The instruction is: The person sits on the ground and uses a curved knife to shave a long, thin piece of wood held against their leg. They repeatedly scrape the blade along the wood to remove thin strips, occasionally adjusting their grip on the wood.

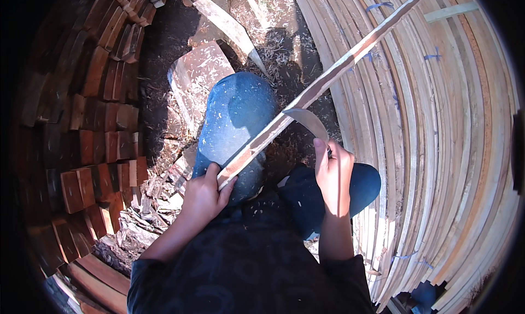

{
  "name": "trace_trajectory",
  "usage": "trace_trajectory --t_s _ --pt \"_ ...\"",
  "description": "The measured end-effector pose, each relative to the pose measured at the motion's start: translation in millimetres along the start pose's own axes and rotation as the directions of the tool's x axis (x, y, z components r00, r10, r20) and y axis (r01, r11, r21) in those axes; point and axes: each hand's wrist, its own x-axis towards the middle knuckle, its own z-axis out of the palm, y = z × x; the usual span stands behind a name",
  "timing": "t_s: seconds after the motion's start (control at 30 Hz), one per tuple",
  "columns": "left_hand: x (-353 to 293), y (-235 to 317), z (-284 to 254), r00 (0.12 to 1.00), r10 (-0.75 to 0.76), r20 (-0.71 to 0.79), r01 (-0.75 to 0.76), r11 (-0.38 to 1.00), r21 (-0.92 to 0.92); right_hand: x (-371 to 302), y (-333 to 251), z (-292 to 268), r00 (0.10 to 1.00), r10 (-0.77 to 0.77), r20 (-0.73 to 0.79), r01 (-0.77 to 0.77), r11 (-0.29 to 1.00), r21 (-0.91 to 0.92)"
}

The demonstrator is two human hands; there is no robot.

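Note:
A long, narrow wooden strip (313,94) slants from my lap toward the far right, with bark-brown patches along its pale face. Its near end is gripped in my left hand (202,198), fingers wrapped around it above my left thigh. My right hand (333,174) is closed on the handle of a sickle (311,121), thumb lying toward the blade. The curved blade's tip meets the strip's edge near its middle; whether it cuts in, I cannot tell. Most of the handle is hidden by my fingers. Pale shavings dot my jeans (232,122).
Stacked reddish-brown wood blocks (101,150) rise on the left. Long pale wooden strips (432,150), some tied with blue cord, lie bundled on the right. Ahead, a flat board (202,65) and a pointed offcut (227,24) rest on shaving-strewn ground.

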Motion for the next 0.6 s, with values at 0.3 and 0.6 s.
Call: trace_trajectory --t_s 0.3,0.6 --pt "-0.9 2.8 -0.1 0.999 -0.019 0.03 0.017 0.998 0.059 14.9 -8.1 -11.6 0.988 -0.153 -0.001 0.148 0.96 -0.24" --pt "-4.9 8.9 10.3 0.997 -0.071 -0.02 0.071 0.997 0.015 55.6 6.1 -8.9 0.941 -0.33 -0.075 0.291 0.902 -0.319"
